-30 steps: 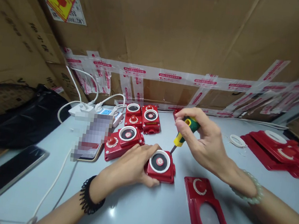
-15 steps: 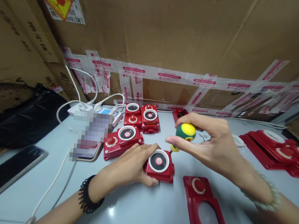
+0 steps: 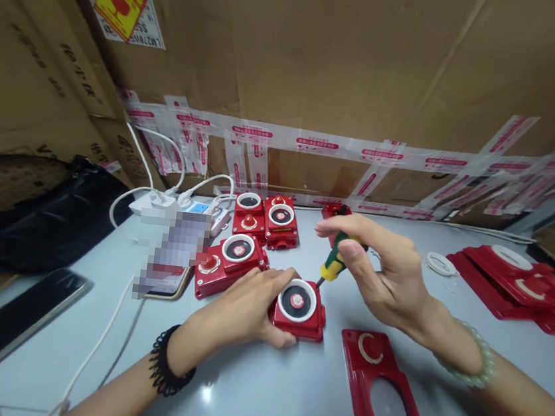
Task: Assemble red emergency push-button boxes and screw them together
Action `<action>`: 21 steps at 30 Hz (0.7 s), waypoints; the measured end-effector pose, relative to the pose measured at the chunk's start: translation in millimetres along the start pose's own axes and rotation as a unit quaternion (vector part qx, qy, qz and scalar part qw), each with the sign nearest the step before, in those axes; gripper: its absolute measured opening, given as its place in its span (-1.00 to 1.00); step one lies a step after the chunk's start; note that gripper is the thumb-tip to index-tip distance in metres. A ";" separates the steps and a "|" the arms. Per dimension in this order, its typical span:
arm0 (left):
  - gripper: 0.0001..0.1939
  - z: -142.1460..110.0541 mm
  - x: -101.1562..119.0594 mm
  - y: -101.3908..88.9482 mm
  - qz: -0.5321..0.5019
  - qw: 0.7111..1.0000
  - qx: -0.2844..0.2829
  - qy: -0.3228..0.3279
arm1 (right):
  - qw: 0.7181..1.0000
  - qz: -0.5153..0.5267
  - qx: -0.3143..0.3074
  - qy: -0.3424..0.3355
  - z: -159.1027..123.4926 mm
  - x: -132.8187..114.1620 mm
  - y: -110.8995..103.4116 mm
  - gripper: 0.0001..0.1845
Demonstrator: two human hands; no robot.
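My left hand (image 3: pixel 241 307) lies over the left half of a red alarm box (image 3: pixel 302 308) with a white-ringed round window, its fingers closed on the box and pressing it to the table. My right hand (image 3: pixel 380 270) pinches a short green and yellow screwdriver (image 3: pixel 333 262) by the handle. The screwdriver tilts down to the left, and its tip sits at the box's upper right corner. A loose red cover plate (image 3: pixel 384 394) with an oval opening lies just right of the box.
Three more red boxes (image 3: pixel 231 259) sit behind my left hand. Nearby are a white power strip with cables (image 3: pixel 157 204) and a blurred object. A stack of red covers (image 3: pixel 514 278) lies far right. A black bag (image 3: pixel 41 214) and cardboard walls close the left and back.
My right hand has kept turning the screwdriver: half a second ago the handle's round end faced me, and now it is tilted with the tip at the box corner. My left hand stayed put.
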State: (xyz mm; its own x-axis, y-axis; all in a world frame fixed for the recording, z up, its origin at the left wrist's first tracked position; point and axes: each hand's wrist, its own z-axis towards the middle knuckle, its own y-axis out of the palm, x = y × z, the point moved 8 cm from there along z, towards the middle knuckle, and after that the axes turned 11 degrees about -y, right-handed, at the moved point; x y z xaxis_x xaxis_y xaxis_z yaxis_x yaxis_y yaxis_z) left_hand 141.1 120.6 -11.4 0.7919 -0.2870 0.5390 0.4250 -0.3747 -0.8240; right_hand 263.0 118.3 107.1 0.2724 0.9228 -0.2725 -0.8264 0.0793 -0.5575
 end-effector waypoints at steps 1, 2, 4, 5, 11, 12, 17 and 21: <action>-0.49 0.0 0.2 -0.1 0.000 1.000 0.001 0.002 | 1.000 -0.011 -0.024 -0.012 0.3 -2.7 0.7 -0.70; -0.49 0.1 0.4 0.0 -0.001 1.000 0.001 0.003 | 0.998 -0.021 -0.046 -0.024 0.6 -5.1 0.6 -0.65; -0.49 0.3 0.9 0.5 -0.003 1.000 -0.002 0.005 | 0.996 -0.038 -0.078 -0.030 1.1 -7.0 -1.7 -0.59; -0.49 0.4 1.2 0.5 -0.004 1.000 -0.003 0.006 | 0.995 -0.047 -0.090 -0.022 1.6 -6.4 -3.4 -0.59; -0.47 -0.2 1.3 0.5 -0.004 1.000 -0.007 -0.002 | 0.993 -0.056 -0.098 0.044 9.5 -0.7 -10.5 -0.75; -0.47 -0.3 1.0 0.7 -0.002 1.000 -0.007 -0.004 | 0.994 -0.072 -0.073 0.043 11.4 -0.8 -13.2 -0.78; -0.45 0.3 -0.5 1.5 0.001 1.000 -0.004 -0.007 | 0.981 -0.193 0.009 0.010 10.4 -0.1 -14.3 -0.61; -0.45 0.9 0.0 0.6 -0.006 1.000 -0.005 -0.006 | 0.986 -0.168 -0.012 -0.009 3.4 4.5 -1.9 -0.63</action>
State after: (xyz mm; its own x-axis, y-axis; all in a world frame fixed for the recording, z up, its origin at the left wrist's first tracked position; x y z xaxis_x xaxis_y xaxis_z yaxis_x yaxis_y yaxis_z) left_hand 141.7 121.2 -12.0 0.7922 -0.2718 0.5463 0.4302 -0.3862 -0.8159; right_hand 264.1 123.6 109.6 0.5191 0.8529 -0.0551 -0.6798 0.3730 -0.6315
